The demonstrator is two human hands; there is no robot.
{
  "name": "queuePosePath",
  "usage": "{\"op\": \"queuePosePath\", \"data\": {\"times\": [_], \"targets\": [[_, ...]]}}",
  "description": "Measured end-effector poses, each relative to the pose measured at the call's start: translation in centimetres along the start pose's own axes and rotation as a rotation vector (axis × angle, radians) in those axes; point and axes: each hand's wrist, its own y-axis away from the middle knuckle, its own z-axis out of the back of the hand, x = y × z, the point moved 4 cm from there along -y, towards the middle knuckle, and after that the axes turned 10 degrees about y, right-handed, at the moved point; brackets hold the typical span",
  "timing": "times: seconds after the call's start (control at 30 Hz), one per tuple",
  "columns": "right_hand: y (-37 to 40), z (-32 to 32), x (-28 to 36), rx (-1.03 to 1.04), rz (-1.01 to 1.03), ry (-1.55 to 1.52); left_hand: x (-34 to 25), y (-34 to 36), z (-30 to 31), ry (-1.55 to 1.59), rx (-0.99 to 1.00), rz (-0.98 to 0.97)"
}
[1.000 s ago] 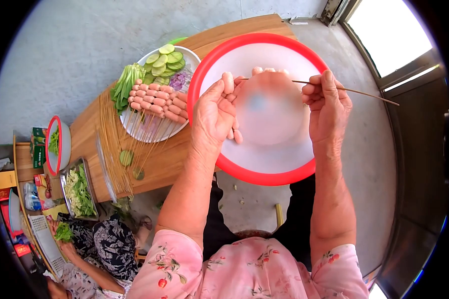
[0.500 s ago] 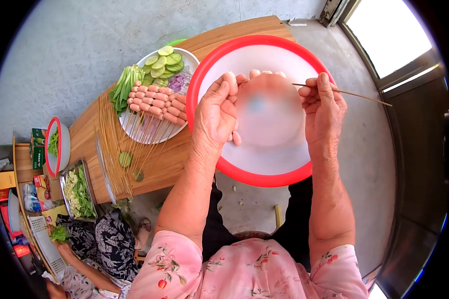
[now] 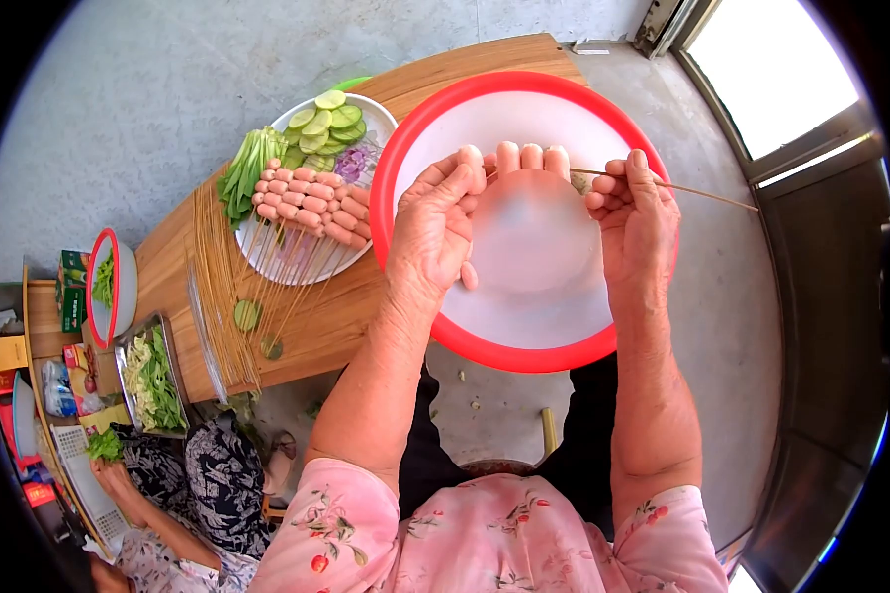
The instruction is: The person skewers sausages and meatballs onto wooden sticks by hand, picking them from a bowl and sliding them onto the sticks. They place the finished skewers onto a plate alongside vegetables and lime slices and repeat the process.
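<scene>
Between the thumb and fingers of my left hand is a small pink sausage, held over a white basin with a red rim. My right hand pinches a thin wooden skewer, whose long end sticks out to the right. The skewer's other end runs left toward the sausage in my left hand. Several sausages stand in a row between my hands, overlapping the skewer's line in this view. A blurred round patch hides their lower parts and the basin's middle. Another sausage shows just below my left hand.
Left of the basin, a white plate on the wooden table bears skewered sausages, cucumber slices and greens. Bare skewers lie beside it. A metal tray holds vegetables. Another person's hand holds a leafy green at lower left.
My two hands have come slightly closer together, and the skewer has shifted left with my right hand. The row of sausages shows more fully. The other person's hand with the green has moved slightly.
</scene>
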Motion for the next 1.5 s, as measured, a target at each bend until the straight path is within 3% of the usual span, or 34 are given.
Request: {"op": "queuePosePath", "data": {"times": [0.2, 0.43, 0.53, 0.6, 0.8, 0.93, 1.0, 1.13, 1.23, 1.3, 1.43, 1.5], "targets": [[0.1, -0.5, -0.7, 0.015, -0.017, 0.036, 0.2, 0.3, -0.6, -0.166, 0.036, -0.013], [-0.2, -0.2, -2.2, 0.043, -0.109, -0.053, 0.1, 0.3, -1.2, -0.127, -0.022, -0.088], [0.6, -0.8, -2.6, 0.045, -0.175, -0.085, -0.1, 0.5, -1.9, -0.055, 0.054, -0.097], [1.3, -1.8, -2.7, 0.132, -0.258, -0.153, -0.5, 0.5, -1.6, -0.19, 0.122, -0.175], [1.6, -2.5, -3.7, 0.163, -0.275, -0.152, -1.6, 0.3, -0.9, -0.237, 0.087, -0.283], [1.7, -2.7, -4.0, 0.199, -0.265, -0.167, -1.9, 0.4, -1.1, -0.229, 0.03, -0.257], [2.0, -3.1, -4.1, 0.231, -0.281, -0.202, -2.1, 0.6, -1.6, -0.079, 0.051, -0.212], [2.5, -3.4, -3.8, 0.316, -0.274, -0.203, -3.2, 1.1, -1.7, -0.092, 0.051, -0.266], [2.5, -3.4, -2.9, 0.328, -0.119, -0.112, -4.3, 1.3, -1.4, -0.104, -0.048, -0.302], [3.0, -3.9, -1.6, 0.45, 0.099, -0.006, -4.6, 1.2, -1.2, -0.05, -0.065, -0.263], [4.2, -4.4, -1.2, 0.416, 0.248, 0.146, -4.0, 2.0, -2.2, -0.05, -0.067, -0.183], [4.8, -4.8, -0.5, 0.41, 0.512, 0.359, -3.5, 2.0, -1.4, -0.179, -0.153, -0.183]]}}
